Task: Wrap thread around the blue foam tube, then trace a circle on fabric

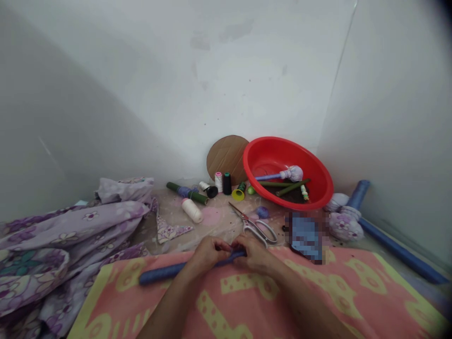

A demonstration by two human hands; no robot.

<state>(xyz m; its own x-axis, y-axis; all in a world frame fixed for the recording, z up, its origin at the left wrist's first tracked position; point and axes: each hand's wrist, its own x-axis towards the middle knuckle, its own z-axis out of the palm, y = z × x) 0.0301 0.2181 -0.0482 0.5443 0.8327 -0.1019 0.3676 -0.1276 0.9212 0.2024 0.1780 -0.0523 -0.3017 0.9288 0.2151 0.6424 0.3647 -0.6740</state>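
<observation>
A stick wrapped in blue thread (162, 274) lies slantwise over the pink and yellow cloth, running under both hands. My left hand (207, 254) is closed, with its fingers curled at the stick's right part. Facing it, my right hand (253, 253) is closed too, its fingers bent around the right end of the stick. The fingertips of both hands meet just above the stick, where a bit of blue shows between them; its exact form is hidden. Just beyond the right hand lie scissors (262, 231) with pale handles and a small blue ball of thread (262, 212).
A red basin (326, 186) leans at the back right, holding green sticks and a cloth-headed stick. Several thread spools (227, 183) stand near a cardboard disc (226, 153). Flowered fabric (116, 216) is heaped left. Cloth-headed blue sticks (344, 223) and a pixelated phone-like object (306, 235) lie right.
</observation>
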